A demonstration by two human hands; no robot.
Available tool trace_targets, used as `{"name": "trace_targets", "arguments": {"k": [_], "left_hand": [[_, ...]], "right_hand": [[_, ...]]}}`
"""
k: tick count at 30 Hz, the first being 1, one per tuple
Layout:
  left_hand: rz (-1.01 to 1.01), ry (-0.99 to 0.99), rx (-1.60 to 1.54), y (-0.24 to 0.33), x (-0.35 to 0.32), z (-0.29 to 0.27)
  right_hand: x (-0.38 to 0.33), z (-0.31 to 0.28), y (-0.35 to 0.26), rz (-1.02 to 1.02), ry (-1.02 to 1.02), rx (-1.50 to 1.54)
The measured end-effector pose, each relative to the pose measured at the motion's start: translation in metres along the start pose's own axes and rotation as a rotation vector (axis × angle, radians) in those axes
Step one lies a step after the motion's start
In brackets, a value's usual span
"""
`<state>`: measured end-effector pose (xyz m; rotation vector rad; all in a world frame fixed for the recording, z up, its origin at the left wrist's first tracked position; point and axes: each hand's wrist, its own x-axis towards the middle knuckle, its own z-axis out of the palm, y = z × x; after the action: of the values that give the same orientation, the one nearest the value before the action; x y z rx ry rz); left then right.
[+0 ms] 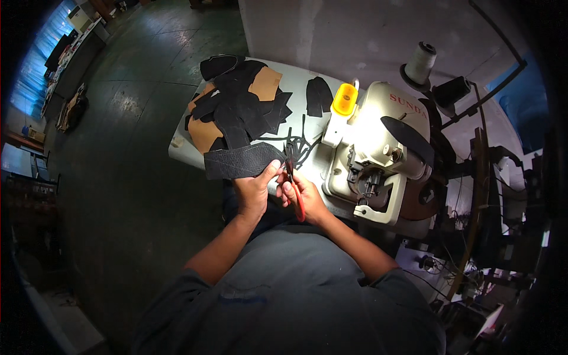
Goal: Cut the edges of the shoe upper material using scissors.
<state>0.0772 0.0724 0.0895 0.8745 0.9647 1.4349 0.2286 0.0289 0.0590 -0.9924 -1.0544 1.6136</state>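
Observation:
My left hand (254, 188) is closed on a black leather piece (239, 161), thumb on top, holding it just above the near edge of the table. Red-handled scissors (299, 201) are gripped in my right hand (303, 194), their dark blades pointing away from me at the right end of the leather. Whether the blades touch the leather I cannot tell. Thin black strips (302, 145) lie tangled on the table beyond the scissors. Farther left rests a heap of black and tan leather pieces (236, 106).
To the right stands a cream sewing machine (378, 106) with a lit yellow lamp (345, 99). A white thread cone (421, 62) and a black one (452, 92) sit behind it. One separate black piece (319, 96) lies on the white table (284, 70). A wall rises behind.

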Motion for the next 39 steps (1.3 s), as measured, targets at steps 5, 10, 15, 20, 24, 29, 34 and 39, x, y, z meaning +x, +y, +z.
{"name": "trace_targets", "arguments": {"k": [5,10,15,20,24,29,34,39], "left_hand": [[0.031,0.065,0.012,0.007,0.002,0.006],[-0.017,0.023,-0.019,0.017,0.003,0.011],[-0.049,-0.003,0.038,0.026,0.002,0.017],[-0.047,-0.022,0.049,0.027,0.003,0.020],[-0.040,-0.051,0.046,0.028,0.004,0.022],[-0.009,-0.082,0.080,0.022,0.005,0.019],[0.007,-0.119,0.071,0.024,0.008,0.017],[0.024,-0.104,0.126,0.020,0.011,0.009]], "right_hand": [[0.001,-0.003,-0.003,0.034,-0.007,-0.069],[0.001,0.000,-0.003,-0.017,0.016,-0.098],[0.002,-0.003,-0.008,0.002,0.034,-0.091],[0.002,-0.003,-0.012,-0.016,0.030,-0.099],[0.001,-0.006,-0.014,-0.009,0.040,-0.146],[0.000,-0.005,-0.015,-0.023,0.056,-0.136],[-0.001,-0.008,-0.013,-0.010,0.048,-0.129],[-0.002,-0.009,-0.010,-0.009,0.026,-0.128]]}}
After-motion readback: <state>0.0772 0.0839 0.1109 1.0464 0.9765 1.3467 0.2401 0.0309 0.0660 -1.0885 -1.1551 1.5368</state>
